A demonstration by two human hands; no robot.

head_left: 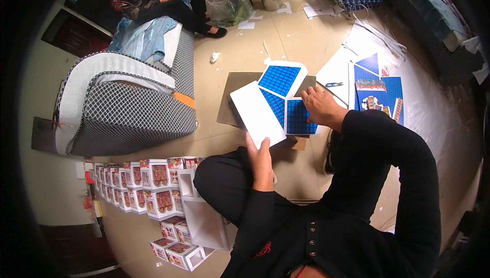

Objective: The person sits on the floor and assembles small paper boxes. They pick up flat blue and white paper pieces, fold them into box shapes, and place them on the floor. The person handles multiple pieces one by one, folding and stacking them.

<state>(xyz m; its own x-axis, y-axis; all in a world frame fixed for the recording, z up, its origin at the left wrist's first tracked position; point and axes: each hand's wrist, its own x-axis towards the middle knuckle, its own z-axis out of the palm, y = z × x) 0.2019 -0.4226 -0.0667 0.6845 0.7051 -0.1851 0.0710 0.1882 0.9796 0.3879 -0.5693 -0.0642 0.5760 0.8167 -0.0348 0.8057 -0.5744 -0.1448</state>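
My left hand [261,161] grips the lower end of a white rectangular panel [256,112], with the thumb on top. The panel slants up and to the left over a piece of brown cardboard [231,94]. My right hand [323,105] has its fingers bent down on the right edge of a small white-edged panel with a blue grid print [297,117]. Another blue-grid panel [279,80] lies just beyond it. A third blue-grid piece [273,103] is partly covered by the white panel.
Printed blue sheets [378,90] and a blue cutter-like tool [334,84] lie on the right. Several printed white house-shaped boxes [157,173] stand in rows at the left. A patterned sofa [138,117] is at far left, with a person [153,2] seated beyond.
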